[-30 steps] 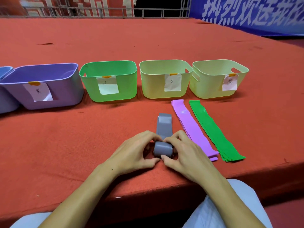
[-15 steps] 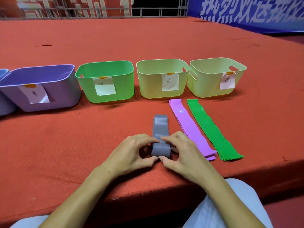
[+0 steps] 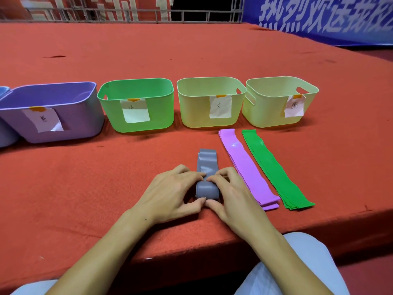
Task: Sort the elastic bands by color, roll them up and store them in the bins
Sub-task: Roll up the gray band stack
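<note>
A grey elastic band [image 3: 207,189] lies on the red table, its near end rolled into a thick cylinder and its flat tail reaching away from me. My left hand [image 3: 170,192] and my right hand [image 3: 231,192] grip the roll from either side, fingers curled over its top and thumbs meeting in front of it. To the right lie a flat stack of pink bands [image 3: 244,167] and a flat stack of green bands [image 3: 274,169]. Behind them stands a row of labelled bins: purple [image 3: 80,122], green [image 3: 161,116], pale yellow [image 3: 195,116] and a second pale yellow [image 3: 265,116].
Part of a blue bin [image 3: 4,133] shows at the far left edge. The table's front edge [image 3: 319,222] runs just under my wrists, with my knees below it. A railing and a blue banner [image 3: 319,18] stand beyond the table's far side.
The roll has grown thicker and the flat grey tail has become shorter as both hands keep turning it forward. The pink and green stacks have not moved.
</note>
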Action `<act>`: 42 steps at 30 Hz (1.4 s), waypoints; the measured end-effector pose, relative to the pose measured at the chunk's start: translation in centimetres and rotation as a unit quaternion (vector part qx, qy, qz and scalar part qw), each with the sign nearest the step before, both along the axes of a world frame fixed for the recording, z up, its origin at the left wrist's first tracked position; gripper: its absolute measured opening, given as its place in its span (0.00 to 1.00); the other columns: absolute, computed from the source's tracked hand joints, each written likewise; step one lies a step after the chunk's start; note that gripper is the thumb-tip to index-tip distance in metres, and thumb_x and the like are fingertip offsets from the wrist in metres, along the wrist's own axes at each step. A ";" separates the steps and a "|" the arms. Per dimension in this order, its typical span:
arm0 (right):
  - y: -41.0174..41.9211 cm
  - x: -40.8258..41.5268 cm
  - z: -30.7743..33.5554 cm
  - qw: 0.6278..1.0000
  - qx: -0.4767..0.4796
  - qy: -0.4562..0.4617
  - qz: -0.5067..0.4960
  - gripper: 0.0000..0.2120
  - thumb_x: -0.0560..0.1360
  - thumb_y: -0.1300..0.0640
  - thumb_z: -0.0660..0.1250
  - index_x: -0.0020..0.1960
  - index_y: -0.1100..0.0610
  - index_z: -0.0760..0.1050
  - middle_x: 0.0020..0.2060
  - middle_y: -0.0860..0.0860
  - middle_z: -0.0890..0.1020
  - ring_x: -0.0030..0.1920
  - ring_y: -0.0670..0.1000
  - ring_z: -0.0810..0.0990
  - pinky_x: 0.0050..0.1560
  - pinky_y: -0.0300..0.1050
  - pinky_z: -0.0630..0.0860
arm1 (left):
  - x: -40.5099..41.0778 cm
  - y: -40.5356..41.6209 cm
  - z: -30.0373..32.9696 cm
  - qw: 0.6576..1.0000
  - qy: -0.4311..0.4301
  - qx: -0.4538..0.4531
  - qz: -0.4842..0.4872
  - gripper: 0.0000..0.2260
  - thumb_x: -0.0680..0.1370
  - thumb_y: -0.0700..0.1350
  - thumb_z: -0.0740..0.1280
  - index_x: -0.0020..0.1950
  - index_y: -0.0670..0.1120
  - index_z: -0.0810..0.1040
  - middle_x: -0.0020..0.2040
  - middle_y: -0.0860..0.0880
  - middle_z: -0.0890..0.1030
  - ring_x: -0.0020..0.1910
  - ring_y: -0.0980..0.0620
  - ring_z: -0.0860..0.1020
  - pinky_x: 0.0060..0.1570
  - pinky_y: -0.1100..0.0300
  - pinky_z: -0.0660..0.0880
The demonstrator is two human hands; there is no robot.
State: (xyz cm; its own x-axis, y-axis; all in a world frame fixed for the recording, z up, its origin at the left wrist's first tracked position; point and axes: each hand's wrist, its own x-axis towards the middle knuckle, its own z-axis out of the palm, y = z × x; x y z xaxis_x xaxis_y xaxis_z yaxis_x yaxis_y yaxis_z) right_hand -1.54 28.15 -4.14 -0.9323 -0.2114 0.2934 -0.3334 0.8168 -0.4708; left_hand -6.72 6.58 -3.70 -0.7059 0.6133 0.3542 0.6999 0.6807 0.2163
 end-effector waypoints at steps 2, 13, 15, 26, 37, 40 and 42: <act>-0.1 0.0 0.1 1.000 0.029 0.008 -0.006 0.23 0.78 0.47 0.73 0.71 0.49 0.74 0.62 0.46 0.68 0.62 0.51 0.72 0.60 0.50 0.77 | 0.0 0.1 0.0 1.000 0.010 -0.014 0.008 0.27 0.77 0.65 0.65 0.71 0.52 0.78 0.61 0.57 0.84 0.63 0.55 0.77 0.51 0.56 0.78; 0.2 -0.4 0.7 0.998 0.066 -0.005 0.007 0.30 0.80 0.43 0.70 0.78 0.48 0.67 0.60 0.47 0.72 0.57 0.53 0.77 0.56 0.50 0.77 | -8.7 4.9 0.2 0.950 -0.163 0.204 0.171 0.09 0.81 0.58 0.68 0.58 0.59 0.84 0.50 0.64 0.85 0.50 0.59 0.84 0.56 0.51 0.81; 0.2 -0.3 0.8 0.998 0.062 -0.004 0.011 0.26 0.80 0.43 0.70 0.75 0.45 0.66 0.60 0.46 0.72 0.57 0.52 0.77 0.56 0.50 0.77 | -10.7 6.0 0.1 0.948 -0.191 0.164 0.194 0.12 0.79 0.60 0.72 0.59 0.58 0.85 0.52 0.61 0.86 0.54 0.55 0.84 0.57 0.51 0.80; 0.0 -1.1 1.6 0.992 0.121 -0.001 0.035 0.21 0.81 0.43 0.68 0.71 0.49 0.71 0.59 0.46 0.73 0.57 0.53 0.74 0.48 0.51 0.79 | -13.0 4.2 -1.1 0.908 -0.217 0.319 0.162 0.08 0.69 0.58 0.80 0.43 0.58 0.87 0.39 0.58 0.86 0.38 0.55 0.81 0.44 0.40 0.84; 0.3 0.4 2.1 0.993 0.107 -0.030 0.049 0.25 0.82 0.40 0.65 0.74 0.47 0.66 0.63 0.44 0.75 0.62 0.50 0.72 0.57 0.47 0.72 | -11.4 3.7 -1.9 0.937 -0.200 0.235 0.162 0.06 0.71 0.58 0.81 0.41 0.67 0.85 0.40 0.66 0.84 0.39 0.67 0.79 0.46 0.55 0.76; 0.1 0.2 2.0 0.990 0.131 -0.027 0.044 0.22 0.82 0.38 0.63 0.72 0.45 0.66 0.61 0.45 0.75 0.61 0.52 0.71 0.56 0.47 0.71 | -11.4 3.4 -2.1 0.917 -0.219 0.308 0.126 0.05 0.72 0.51 0.82 0.43 0.55 0.88 0.38 0.57 0.86 0.34 0.61 0.77 0.40 0.54 0.77; -0.1 0.0 1.8 0.989 0.134 -0.031 0.046 0.22 0.83 0.38 0.62 0.73 0.44 0.66 0.62 0.46 0.73 0.61 0.52 0.70 0.55 0.46 0.71 | -11.1 3.2 -2.0 0.898 -0.228 0.357 0.122 0.04 0.74 0.44 0.82 0.45 0.49 0.88 0.39 0.52 0.87 0.35 0.57 0.78 0.37 0.54 0.79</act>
State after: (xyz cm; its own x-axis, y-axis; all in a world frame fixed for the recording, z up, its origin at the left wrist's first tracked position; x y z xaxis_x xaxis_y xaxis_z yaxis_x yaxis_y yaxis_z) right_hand -1.54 28.08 -2.33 -0.9204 -0.3580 0.1575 -0.3886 0.8827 -0.2643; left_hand -17.85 9.78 -5.71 -0.9598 0.1518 0.2361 0.2769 0.3756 0.8844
